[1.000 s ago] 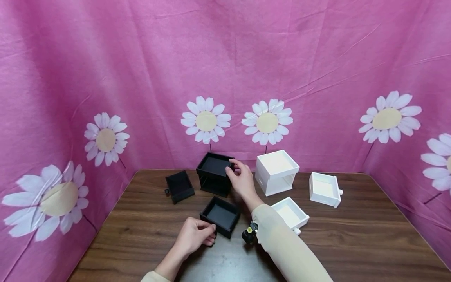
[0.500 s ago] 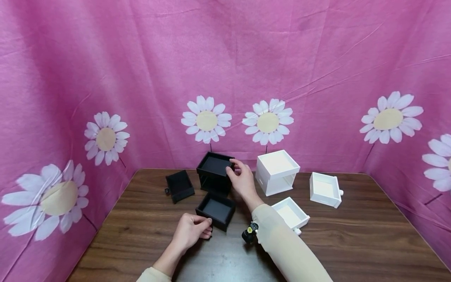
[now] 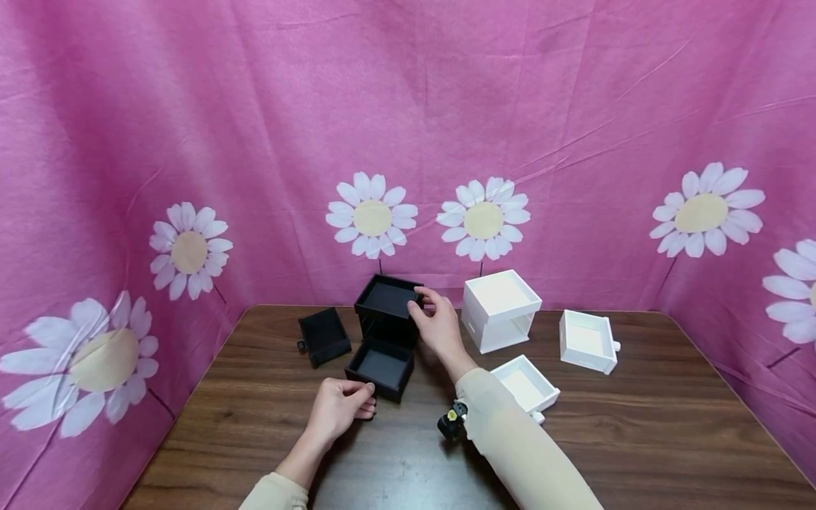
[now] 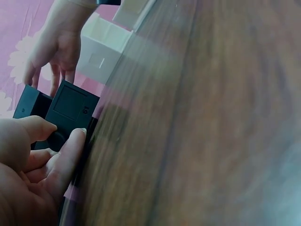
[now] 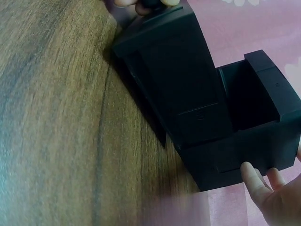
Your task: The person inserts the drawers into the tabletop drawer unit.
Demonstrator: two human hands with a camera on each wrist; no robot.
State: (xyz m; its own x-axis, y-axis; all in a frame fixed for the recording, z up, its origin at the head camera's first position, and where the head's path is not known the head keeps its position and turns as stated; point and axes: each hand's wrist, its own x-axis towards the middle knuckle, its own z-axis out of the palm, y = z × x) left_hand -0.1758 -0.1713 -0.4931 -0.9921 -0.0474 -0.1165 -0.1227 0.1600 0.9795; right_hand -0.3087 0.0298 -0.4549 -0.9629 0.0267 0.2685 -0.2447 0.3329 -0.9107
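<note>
Drawer (image 3: 385,367) looks light, rigid; our left hand (image 3: 338,409) wisely pinches its knob (image 4: 55,141). Right hand (image 3: 440,329) touches the cabinet (image 3: 386,297), fingers spread.

Right sleeve (image 3: 525,443) long, plain cream, lightly creased, left sleeve (image 3: 275,494) matching, black device (image 3: 449,428) at right cuff — small yellow marking (image 3: 452,416).

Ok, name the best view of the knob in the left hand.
Left wrist: the round knob shows most fully, on the black drawer, pinched by the left hand. Right wrist catches part, at the top edge; in the head view, the hand mostly hides it.
</note>
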